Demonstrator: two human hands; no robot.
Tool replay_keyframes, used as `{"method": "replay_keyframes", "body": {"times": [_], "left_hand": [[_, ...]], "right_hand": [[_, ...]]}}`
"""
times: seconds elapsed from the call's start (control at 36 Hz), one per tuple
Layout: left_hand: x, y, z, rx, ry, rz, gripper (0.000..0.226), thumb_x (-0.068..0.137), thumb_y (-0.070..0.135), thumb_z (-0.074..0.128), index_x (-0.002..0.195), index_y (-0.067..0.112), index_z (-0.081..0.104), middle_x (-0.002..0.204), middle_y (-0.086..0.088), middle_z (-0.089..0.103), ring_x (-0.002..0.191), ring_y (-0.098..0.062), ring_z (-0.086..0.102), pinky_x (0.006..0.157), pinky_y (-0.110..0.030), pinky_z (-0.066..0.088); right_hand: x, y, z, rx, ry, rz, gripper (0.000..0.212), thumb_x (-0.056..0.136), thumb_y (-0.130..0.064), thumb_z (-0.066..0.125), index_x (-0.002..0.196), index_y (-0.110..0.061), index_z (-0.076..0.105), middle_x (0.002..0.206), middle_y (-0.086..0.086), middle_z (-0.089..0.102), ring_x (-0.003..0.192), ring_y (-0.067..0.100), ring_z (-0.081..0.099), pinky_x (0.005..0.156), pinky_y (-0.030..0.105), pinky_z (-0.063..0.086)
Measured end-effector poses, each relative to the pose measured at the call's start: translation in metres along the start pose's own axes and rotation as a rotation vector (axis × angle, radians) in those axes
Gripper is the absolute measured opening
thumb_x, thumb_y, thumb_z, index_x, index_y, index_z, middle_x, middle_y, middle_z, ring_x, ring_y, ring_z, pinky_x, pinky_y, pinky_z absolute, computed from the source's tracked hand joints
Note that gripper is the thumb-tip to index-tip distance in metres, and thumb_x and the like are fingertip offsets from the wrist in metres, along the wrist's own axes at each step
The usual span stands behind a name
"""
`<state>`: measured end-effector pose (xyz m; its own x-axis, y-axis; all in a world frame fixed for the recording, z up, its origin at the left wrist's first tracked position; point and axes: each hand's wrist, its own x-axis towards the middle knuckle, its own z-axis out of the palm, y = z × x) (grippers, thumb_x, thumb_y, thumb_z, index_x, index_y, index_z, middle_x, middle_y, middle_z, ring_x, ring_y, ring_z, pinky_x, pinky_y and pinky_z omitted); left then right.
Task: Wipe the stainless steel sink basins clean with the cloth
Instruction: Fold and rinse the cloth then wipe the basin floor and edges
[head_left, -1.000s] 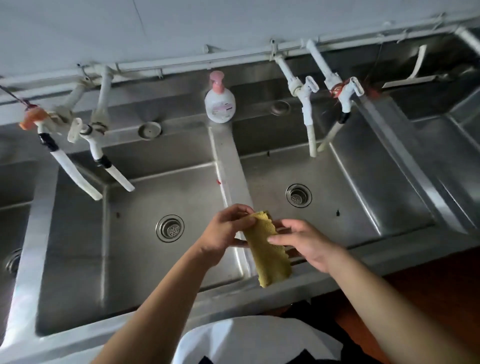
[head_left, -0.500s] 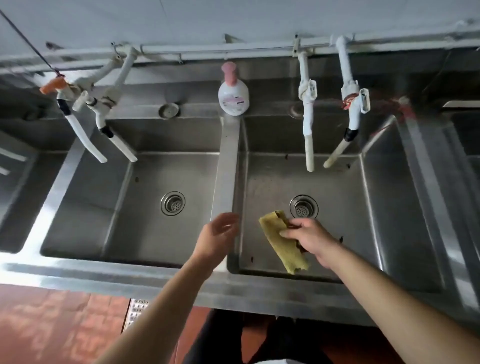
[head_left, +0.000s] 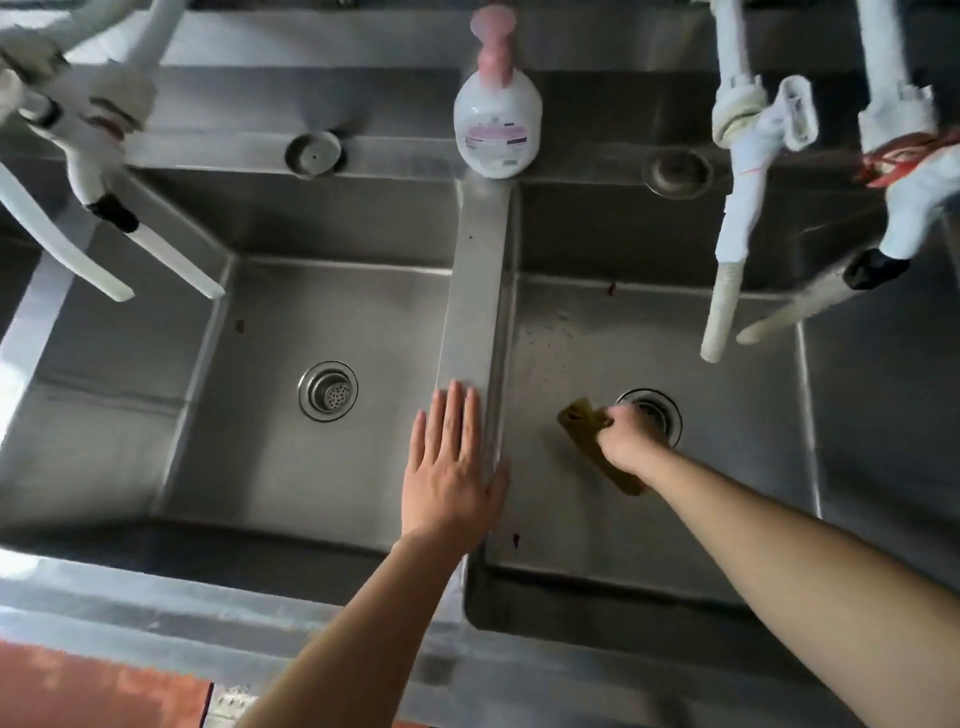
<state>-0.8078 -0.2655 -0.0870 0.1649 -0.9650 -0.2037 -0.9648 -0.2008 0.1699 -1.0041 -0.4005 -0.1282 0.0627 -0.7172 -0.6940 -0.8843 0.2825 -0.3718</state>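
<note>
Cloth (head_left: 582, 431) gripped in right hand (head_left: 626, 441) on basin floor (head_left: 571, 519); left hand (head_left: 452, 467) flat, fingers straight

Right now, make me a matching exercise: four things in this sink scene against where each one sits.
Things:
1. cloth
2. left hand
3. soap bottle
4. right hand

Places:
A. flat on the divider between the basins
B. on the back ledge, above the divider
C. in the right basin, beside the drain
D. gripping the cloth

Pairs: 1-C, 2-A, 3-B, 4-D
</note>
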Motion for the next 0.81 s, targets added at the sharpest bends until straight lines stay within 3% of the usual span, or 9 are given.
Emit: {"method": "replay_keyframes", "body": {"times": [0.11,0.19,0.33,0.39,0.47,0.56,0.67,0.81], "left_hand": [[-0.002,-0.002,0.005,-0.056,0.087,0.039,0.078,0.098,0.049,0.036,0.158,0.009,0.007,0.165,-0.012,0.007,0.154,-0.026,0.0,0.125,-0.044,0.005],[-0.004,-0.002,0.005,-0.09,0.117,0.055,0.077,0.096,0.045,0.042,0.157,0.006,0.016,0.165,-0.013,0.014,0.153,-0.028,0.006,0.124,-0.046,0.013],[-0.002,-0.002,0.006,-0.083,0.153,0.044,0.078,0.092,0.043,0.05,0.156,0.007,0.022,0.164,-0.011,0.018,0.153,-0.029,0.011,0.122,-0.049,0.016],[-0.002,-0.001,0.007,-0.095,0.172,0.038,0.078,0.092,0.042,0.05,0.156,0.009,0.022,0.164,-0.009,0.019,0.153,-0.028,0.013,0.122,-0.049,0.017],[-0.002,-0.001,0.009,-0.114,0.199,0.027,0.078,0.09,0.04,0.052,0.156,0.01,0.023,0.164,-0.007,0.019,0.152,-0.027,0.015,0.121,-0.051,0.02],[-0.001,-0.001,0.009,-0.119,0.209,0.018,0.078,0.088,0.038,0.055,0.156,0.011,0.026,0.164,-0.006,0.021,0.152,-0.026,0.016,0.12,-0.052,0.022],[-0.001,0.0,0.005,-0.121,0.184,0.004,0.079,0.087,0.037,0.056,0.155,0.01,0.027,0.163,-0.008,0.022,0.152,-0.026,0.016,0.119,-0.054,0.024],[-0.002,0.0,0.001,-0.112,0.136,-0.003,0.084,0.084,0.037,0.056,0.156,0.011,0.023,0.164,-0.008,0.019,0.153,-0.026,0.011,0.121,-0.052,0.021]], "right_hand": [[0.064,-0.026,-0.002,-0.111,0.096,-0.058,0.028,0.095,-0.018,0.055,0.121,-0.02,0.067,0.118,0.012,0.067,0.104,0.035,0.065,0.082,0.034,0.05],[0.108,-0.049,-0.008,-0.171,0.211,-0.129,0.025,0.094,-0.03,0.059,0.115,-0.023,0.07,0.116,0.011,0.068,0.104,0.035,0.064,0.088,0.037,0.05],[0.176,-0.086,-0.009,-0.407,0.485,-0.325,0.035,0.095,-0.013,0.05,0.128,-0.014,0.062,0.129,0.019,0.056,0.12,0.039,0.052,0.1,0.048,0.044],[0.197,-0.097,-0.003,-0.424,0.515,-0.351,0.038,0.094,-0.012,0.052,0.13,-0.015,0.061,0.132,0.02,0.054,0.124,0.041,0.048,0.102,0.053,0.038],[0.224,-0.104,0.015,-0.415,0.365,-0.356,0.034,0.096,-0.013,0.048,0.127,-0.011,0.062,0.13,0.021,0.058,0.123,0.041,0.051,0.105,0.051,0.036],[0.229,-0.098,0.04,-0.382,0.297,-0.244,0.038,0.096,-0.02,0.047,0.132,-0.015,0.056,0.129,0.017,0.058,0.119,0.039,0.055,0.1,0.049,0.041],[0.181,-0.068,0.073,-0.41,0.227,-0.375,0.048,0.083,-0.01,0.059,0.13,-0.017,0.06,0.123,0.017,0.055,0.112,0.039,0.052,0.086,0.043,0.045],[0.115,-0.022,0.106,-0.433,0.056,-0.439,0.048,0.089,-0.011,0.053,0.135,-0.024,0.058,0.124,0.017,0.055,0.112,0.037,0.051,0.089,0.039,0.043]]}}
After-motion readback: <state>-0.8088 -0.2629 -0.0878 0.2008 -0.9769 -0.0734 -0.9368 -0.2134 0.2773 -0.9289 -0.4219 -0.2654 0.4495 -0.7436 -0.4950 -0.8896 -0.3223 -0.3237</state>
